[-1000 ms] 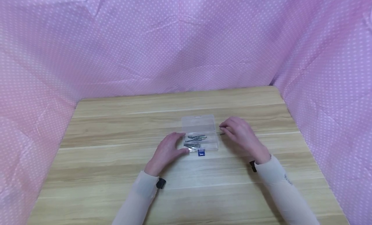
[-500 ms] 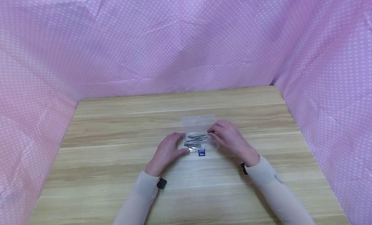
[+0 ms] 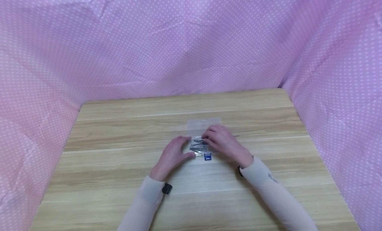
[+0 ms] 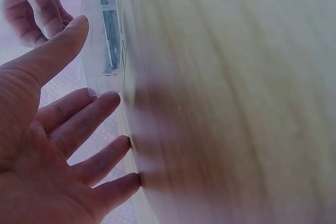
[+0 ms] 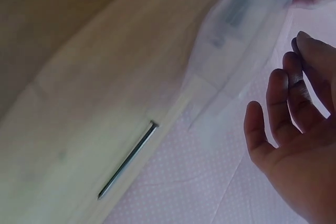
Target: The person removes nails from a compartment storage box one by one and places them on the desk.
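Head view, open box [image 3: 196, 127], left fingers [image 3: 180, 140] touching

The left hand [image 3: 171, 156] is splayed, the right hand [image 3: 223, 142] curved.

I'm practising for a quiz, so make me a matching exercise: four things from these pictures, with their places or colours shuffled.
1. Left hand
2. Loose nail
3. Front tab
4. Cloth backdrop

A. Pink with white dots
B. At the left end of the box
C. Blue
D. On the table, right of the box

Pairs: 1-B, 2-D, 3-C, 4-A
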Demonstrator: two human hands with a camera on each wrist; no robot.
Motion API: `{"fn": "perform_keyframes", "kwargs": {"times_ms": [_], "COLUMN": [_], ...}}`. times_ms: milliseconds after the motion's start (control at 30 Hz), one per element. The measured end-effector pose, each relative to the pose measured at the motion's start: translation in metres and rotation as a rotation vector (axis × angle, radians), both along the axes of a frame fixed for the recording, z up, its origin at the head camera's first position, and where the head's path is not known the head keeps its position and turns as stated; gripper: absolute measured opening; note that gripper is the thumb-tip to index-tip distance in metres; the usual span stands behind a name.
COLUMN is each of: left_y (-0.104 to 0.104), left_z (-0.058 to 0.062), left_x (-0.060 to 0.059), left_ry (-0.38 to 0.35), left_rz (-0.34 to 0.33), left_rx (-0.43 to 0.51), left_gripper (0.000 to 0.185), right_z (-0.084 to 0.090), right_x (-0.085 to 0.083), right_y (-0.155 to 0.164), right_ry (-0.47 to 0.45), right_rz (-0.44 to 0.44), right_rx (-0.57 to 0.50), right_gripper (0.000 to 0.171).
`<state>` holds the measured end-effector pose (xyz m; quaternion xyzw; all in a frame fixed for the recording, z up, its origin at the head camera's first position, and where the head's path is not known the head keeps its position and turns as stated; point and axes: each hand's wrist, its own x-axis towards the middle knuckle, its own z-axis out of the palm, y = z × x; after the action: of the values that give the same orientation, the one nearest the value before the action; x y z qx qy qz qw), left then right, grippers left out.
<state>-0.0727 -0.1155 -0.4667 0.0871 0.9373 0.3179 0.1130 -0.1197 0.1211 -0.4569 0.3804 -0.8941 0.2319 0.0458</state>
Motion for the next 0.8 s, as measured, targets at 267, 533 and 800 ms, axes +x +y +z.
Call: {"fn": "perform_keyframes", "kwargs": {"times_ms": [267, 533, 800], "left_y": [0.000, 0.001, 0.001], "left_z": [-0.001, -0.001, -0.001], "left_x": [0.000, -0.001, -0.001], "left_ry": [-0.011, -0.023, -0.018], "left_rz": [0.006, 0.009, 0.005], "left_rx": [0.005, -0.010, 0.009], "left_gripper": [0.071, 0.070, 0.069], "right_z": [-0.002, 0.001, 0.000], "right_x": [-0.003, -0.007, -0.014], "right_y": [-0.015, -0.024, -0.029], "right_ry": [-0.076, -0.112, -0.101], "right_rz": [0.001, 0.011, 0.060], "right_rx": [0.022, 0.088, 0.157], "right_gripper": [0.010, 0.010, 0.009]}}
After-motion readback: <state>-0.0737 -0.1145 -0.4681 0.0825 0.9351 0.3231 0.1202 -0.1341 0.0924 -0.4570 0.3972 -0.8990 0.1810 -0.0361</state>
